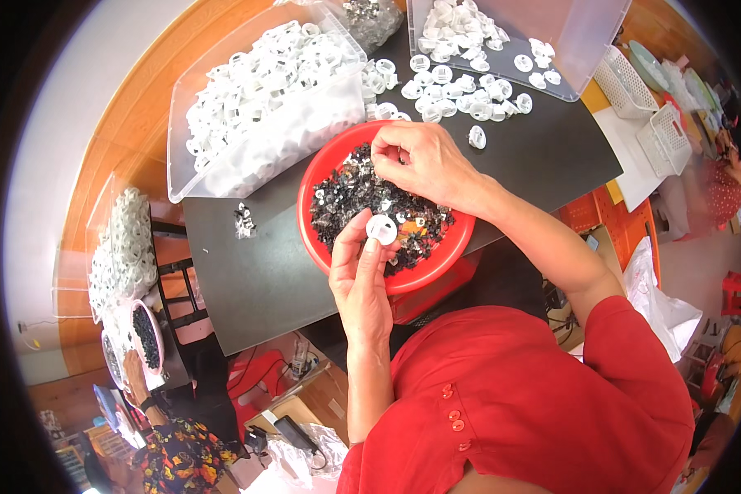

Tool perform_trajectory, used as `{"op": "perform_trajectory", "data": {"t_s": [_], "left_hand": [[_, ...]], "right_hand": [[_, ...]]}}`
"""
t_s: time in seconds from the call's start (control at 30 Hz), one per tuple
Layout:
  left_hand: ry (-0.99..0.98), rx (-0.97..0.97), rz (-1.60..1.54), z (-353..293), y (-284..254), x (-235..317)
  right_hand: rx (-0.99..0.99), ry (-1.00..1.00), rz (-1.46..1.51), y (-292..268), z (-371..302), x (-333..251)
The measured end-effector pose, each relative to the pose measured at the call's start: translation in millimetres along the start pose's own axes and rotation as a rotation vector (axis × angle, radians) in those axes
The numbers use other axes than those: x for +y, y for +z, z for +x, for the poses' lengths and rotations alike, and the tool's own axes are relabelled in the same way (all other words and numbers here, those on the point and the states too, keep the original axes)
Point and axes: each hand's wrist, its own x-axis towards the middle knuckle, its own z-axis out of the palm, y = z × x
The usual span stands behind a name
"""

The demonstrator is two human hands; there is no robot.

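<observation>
My left hand (357, 284) pinches a white round plastic part (381, 230) with a dark slot in it, just above the near side of a red bowl (463, 243). Many small black and clear pieces (356, 198) fill the bowl, with a few white and orange bits among them. Over the bowl's far right side, my right hand (430, 160) has its thumb and fingers pressed together. Whatever lies between those fingertips, if anything, is too small to make out.
Behind the bowl on the dark table (247, 305) stands a clear bin (177, 136) heaped with white parts. Loose white parts (469, 99) spread beside another clear bin (564, 66). A co-worker's hand (135, 375) is at lower left. White baskets (667, 140) stand at right.
</observation>
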Motion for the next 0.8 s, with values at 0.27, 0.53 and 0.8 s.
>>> {"op": "perform_trajectory", "data": {"t_s": [0.27,0.53,0.8], "left_hand": [[0.006,-0.002,-0.005,1,1,-1],[0.012,0.009,0.046,0,2,-2],[0.002,0.015,0.034,-3,4,4]], "right_hand": [[-0.004,-0.069,0.117,3,-20,-1],[0.086,-0.084,0.209,1,-29,-5],[0.013,0.064,0.383,-2,-30,-14]]}}
